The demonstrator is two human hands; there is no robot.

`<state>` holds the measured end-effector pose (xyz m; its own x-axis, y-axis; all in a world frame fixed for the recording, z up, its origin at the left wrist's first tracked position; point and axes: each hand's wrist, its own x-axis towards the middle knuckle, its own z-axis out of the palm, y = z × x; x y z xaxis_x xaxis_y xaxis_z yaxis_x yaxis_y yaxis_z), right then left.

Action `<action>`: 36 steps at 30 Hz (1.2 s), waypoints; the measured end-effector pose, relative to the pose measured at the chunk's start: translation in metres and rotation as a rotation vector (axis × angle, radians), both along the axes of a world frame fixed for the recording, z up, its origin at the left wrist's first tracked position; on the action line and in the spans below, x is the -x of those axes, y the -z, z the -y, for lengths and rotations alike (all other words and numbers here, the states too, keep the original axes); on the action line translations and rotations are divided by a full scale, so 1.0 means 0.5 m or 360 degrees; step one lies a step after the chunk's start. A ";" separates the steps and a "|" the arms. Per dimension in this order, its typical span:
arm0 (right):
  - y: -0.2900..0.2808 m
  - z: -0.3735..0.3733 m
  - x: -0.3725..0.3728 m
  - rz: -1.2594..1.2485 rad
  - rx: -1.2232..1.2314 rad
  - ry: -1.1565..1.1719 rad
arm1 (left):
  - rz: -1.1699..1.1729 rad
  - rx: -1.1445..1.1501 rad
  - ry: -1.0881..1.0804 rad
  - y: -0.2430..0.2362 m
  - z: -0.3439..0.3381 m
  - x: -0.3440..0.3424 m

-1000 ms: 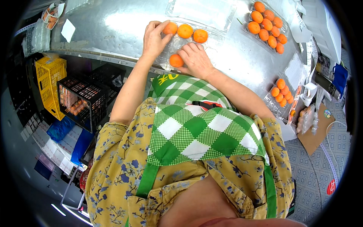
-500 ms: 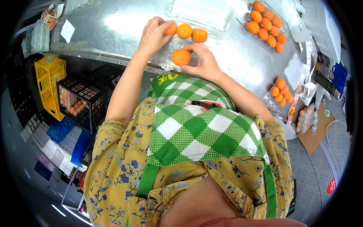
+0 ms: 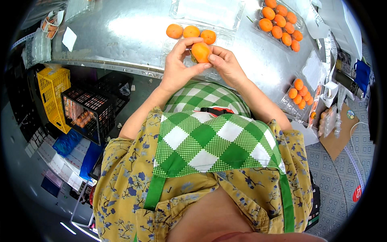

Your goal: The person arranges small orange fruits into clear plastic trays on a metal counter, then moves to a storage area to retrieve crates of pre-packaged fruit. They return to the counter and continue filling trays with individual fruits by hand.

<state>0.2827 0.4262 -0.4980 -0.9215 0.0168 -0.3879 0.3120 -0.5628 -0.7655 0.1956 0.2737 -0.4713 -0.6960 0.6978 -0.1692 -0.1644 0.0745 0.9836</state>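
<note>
My left hand [image 3: 178, 64] and my right hand [image 3: 225, 66] are both closed on one orange fruit [image 3: 200, 51], with fingertips round it at the near edge of the steel table. Just beyond them a clear plastic tray [image 3: 223, 44] holds a row of three oranges [image 3: 191, 31], partly behind my fingers. Its clear lid [image 3: 207, 12] lies open toward the back. The part of the tray under my hands is mostly hidden.
Full clear trays of oranges [image 3: 277, 20] [image 3: 301, 97] stand to the right, with strips and papers along that edge. A white card [image 3: 68, 38] and stacked trays [image 3: 37, 52] lie left. Below are yellow [image 3: 54, 97] and black [image 3: 88, 113] crates.
My right hand has lifted the near orange out of the tray. My left hand has left the row and moved down and right onto that same orange.
</note>
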 end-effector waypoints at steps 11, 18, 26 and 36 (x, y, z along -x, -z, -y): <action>0.000 -0.055 0.006 -0.0165 -0.0811 0.0076 | 0.1002 -0.0509 -0.0122 0.009 0.004 -0.015; -0.056 -0.033 0.019 -0.0593 -0.0866 -0.0151 | 0.1178 -0.0299 -0.0148 0.006 -0.002 -0.023; -0.037 -0.057 0.005 -0.0513 -0.1038 -0.0253 | 0.1001 -0.0127 -0.0021 -0.007 -0.017 -0.031; -0.061 -0.053 -0.022 -0.0443 -0.0744 -0.0176 | 0.2065 -0.0379 0.0299 0.021 -0.034 -0.030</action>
